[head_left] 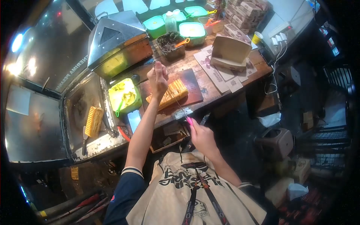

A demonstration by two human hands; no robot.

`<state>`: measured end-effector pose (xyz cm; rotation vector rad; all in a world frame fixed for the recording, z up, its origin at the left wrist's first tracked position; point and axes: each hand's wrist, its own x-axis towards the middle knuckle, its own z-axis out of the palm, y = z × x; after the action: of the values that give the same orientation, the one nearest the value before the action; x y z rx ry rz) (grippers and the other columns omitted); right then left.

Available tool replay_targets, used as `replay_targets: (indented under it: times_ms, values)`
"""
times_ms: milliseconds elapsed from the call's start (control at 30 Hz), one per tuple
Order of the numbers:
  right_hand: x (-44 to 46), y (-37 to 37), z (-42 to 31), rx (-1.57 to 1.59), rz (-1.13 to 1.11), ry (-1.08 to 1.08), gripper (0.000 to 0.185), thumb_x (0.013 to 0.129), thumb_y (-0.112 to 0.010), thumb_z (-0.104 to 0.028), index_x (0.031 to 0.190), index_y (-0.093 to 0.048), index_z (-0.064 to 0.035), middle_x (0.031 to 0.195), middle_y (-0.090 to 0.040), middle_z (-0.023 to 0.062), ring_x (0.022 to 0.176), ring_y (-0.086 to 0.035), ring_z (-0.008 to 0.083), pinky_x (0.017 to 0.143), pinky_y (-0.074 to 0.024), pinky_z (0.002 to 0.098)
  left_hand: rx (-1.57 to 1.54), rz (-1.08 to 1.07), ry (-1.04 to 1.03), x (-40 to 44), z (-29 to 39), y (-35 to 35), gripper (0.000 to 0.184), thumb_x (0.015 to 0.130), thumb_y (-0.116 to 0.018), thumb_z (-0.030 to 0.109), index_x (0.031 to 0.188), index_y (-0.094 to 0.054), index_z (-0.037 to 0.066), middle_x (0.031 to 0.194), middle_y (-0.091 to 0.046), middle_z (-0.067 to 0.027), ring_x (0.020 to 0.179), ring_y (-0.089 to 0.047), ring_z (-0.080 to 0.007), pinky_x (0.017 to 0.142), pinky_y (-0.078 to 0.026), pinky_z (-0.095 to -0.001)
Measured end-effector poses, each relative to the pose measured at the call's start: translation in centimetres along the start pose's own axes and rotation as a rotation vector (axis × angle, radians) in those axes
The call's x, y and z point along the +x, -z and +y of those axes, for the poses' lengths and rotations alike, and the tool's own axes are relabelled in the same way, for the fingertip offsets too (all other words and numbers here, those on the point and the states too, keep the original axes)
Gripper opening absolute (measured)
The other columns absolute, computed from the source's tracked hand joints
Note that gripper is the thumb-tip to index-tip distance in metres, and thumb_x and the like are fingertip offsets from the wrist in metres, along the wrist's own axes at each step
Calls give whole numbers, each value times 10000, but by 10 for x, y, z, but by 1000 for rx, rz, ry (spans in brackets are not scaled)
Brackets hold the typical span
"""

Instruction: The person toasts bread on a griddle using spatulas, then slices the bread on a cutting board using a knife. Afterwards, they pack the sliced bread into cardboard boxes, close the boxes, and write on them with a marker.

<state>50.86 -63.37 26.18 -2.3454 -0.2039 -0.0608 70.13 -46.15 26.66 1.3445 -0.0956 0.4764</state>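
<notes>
My right hand point(204, 139) is closed round the pink handle of a long thin-bladed knife point(183, 109). Its blade slants up and left toward a toasted, ridged bread loaf point(176, 92) on a dark board point(194, 84). My left hand point(159, 78) is a closed fist above the loaf's left part. Something thin and dark shows at its top, but what the fingers hold is hidden. To the left stands a tub of yellow spread point(123, 95) with a green-handled utensil in it. A second toasted loaf point(94, 122) sits on the griddle point(77, 105), beside a spatula point(84, 140).
An open cardboard box point(230, 54) stands on flat cartons at the right. Behind the board are a dark-filled container point(170, 45) with an orange-handled utensil, and several green-lidded tubs point(192, 30). A metal hood point(118, 39) rises at the back left. Stacked boxes point(245, 15) fill the far corner.
</notes>
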Motion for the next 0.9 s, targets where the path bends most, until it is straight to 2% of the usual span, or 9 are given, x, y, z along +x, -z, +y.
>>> replay_targets:
  times_ms: [67,200,300,367,567,633,700,800,900]
  values:
    - [22,-13,4,-23,-45,30,251,883,-536,-138,1109,-600,-49,676,-606,211,618,-611,374,538,-471,454,-15,-15,-8,0,-2,1,545,959,-400,517,638,-430,77,522,-387,12,430,-383,-80,397,-293,-225]
    - [23,28,-24,-145,-190,-65,215,899,-500,-145,1065,-600,-52,653,-606,203,626,-611,388,551,-483,474,17,-3,-58,1,-4,3,549,958,-397,522,648,-435,70,533,-395,7,443,-390,-81,407,-298,-228]
    - [71,-37,5,-108,-86,31,201,896,-502,-144,1028,-613,-41,643,-602,209,613,-612,388,558,-489,473,-7,5,-20,-4,-3,1,555,948,-407,538,658,-434,66,538,-390,6,452,-384,-85,418,-292,-232]
    - [78,-52,15,-100,-60,67,203,891,-507,-147,1023,-617,-40,649,-602,215,619,-613,389,568,-489,478,-111,11,12,-8,0,-4,500,956,-451,468,647,-433,75,543,-387,22,460,-360,-65,415,-267,-222]
    - [31,18,-13,-65,-202,-112,207,890,-507,-158,1020,-613,-37,682,-605,233,669,-610,402,609,-482,507,-86,13,-55,1,-5,-5,475,965,-464,428,643,-429,80,553,-389,23,466,-354,-56,409,-255,-220]
    - [30,3,-8,-67,-176,-109,208,894,-506,-162,1024,-611,-38,680,-605,232,660,-607,403,606,-481,508,-56,16,-45,0,0,-7,486,967,-454,432,636,-430,77,549,-391,19,465,-362,-59,408,-255,-222]
    - [65,-58,24,-21,-76,-17,164,906,-497,-170,954,-594,-47,681,-604,227,667,-602,411,589,-477,502,-128,15,-11,1,-6,-5,493,969,-450,430,626,-424,77,538,-388,18,458,-362,-60,407,-251,-223]
    - [89,-77,29,43,-78,-35,157,910,-492,-174,907,-576,-42,687,-603,227,693,-598,418,591,-471,504,-104,32,7,-4,-3,-7,486,971,-450,417,621,-404,84,523,-375,19,444,-344,-62,405,-241,-223]
    - [40,-27,21,42,-78,4,212,888,-526,-149,1060,-599,-48,686,-600,230,647,-596,410,573,-466,492,-144,40,7,2,-9,-4,491,974,-439,420,627,-419,73,521,-377,17,444,-357,-66,404,-249,-225]
